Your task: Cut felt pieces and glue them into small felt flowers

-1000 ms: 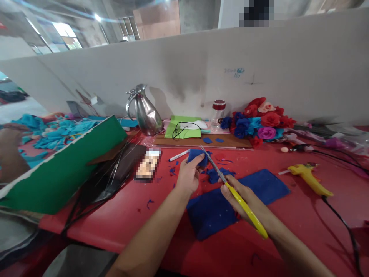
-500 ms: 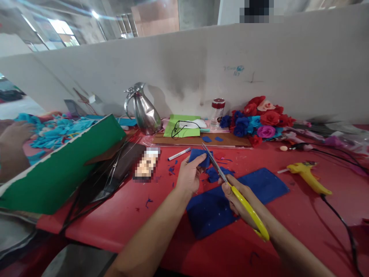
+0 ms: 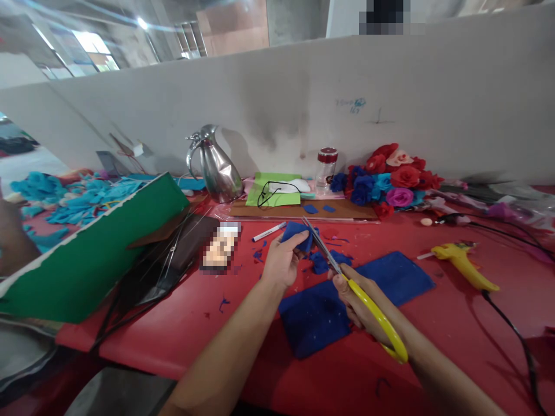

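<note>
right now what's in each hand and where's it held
Left hand pinches a small blue felt piece by its lower edge; right hand holds yellow-handled scissors by the handles.

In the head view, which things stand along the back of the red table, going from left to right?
Pile of turquoise petals → steel jug → green sheet with glasses on it → small jar with a red lid → bunch of red, blue and purple fabric flowers.
</note>
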The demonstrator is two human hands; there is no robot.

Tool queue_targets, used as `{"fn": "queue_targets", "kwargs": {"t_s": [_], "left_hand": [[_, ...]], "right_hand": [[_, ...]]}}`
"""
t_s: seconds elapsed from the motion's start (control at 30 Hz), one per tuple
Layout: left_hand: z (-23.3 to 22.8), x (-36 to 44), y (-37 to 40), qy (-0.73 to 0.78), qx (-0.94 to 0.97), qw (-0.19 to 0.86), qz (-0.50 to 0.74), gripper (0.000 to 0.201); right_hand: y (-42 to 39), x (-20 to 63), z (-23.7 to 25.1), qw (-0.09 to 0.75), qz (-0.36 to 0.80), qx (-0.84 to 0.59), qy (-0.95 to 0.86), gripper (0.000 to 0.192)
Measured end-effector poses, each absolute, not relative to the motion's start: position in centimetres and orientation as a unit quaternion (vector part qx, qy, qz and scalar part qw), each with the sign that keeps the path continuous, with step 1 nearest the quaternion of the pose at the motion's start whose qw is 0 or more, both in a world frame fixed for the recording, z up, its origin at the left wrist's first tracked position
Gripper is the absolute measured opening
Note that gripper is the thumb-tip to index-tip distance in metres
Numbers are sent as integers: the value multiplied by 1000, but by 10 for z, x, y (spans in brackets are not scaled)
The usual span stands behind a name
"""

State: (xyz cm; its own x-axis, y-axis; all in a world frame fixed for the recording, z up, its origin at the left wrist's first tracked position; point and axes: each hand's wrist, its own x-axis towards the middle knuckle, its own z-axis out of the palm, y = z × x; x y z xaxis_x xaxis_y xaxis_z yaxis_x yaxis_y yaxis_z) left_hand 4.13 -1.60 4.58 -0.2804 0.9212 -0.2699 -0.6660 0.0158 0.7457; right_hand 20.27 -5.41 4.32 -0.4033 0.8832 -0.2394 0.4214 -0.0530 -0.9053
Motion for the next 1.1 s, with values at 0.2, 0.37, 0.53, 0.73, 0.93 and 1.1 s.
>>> {"fn": "queue_targets", "kwargs": {"t_s": [0.2,0.37,0.53,0.73,0.93,1.1], "left_hand": [[47,40,-16,417,142,574,690,22],[48,41,-16,415,141,576,690,22],[47,41,-16,426,142,572,686,21],[45,41,-16,421,153,574,686,19],[49,37,-14,417,116,564,703,16],[47,35,-13,422,127,565,698,16]], "right_hand": [[-54,202,44,209,550,-499,-637,55],[-58,201,46,215,560,-497,-627,55],[-59,199,47,218,548,-501,-633,52],[-60,198,48,218,551,-503,-630,50],[-61,198,50,259,550,-505,-613,52],[-57,201,51,265,590,-501,-575,57]]}}
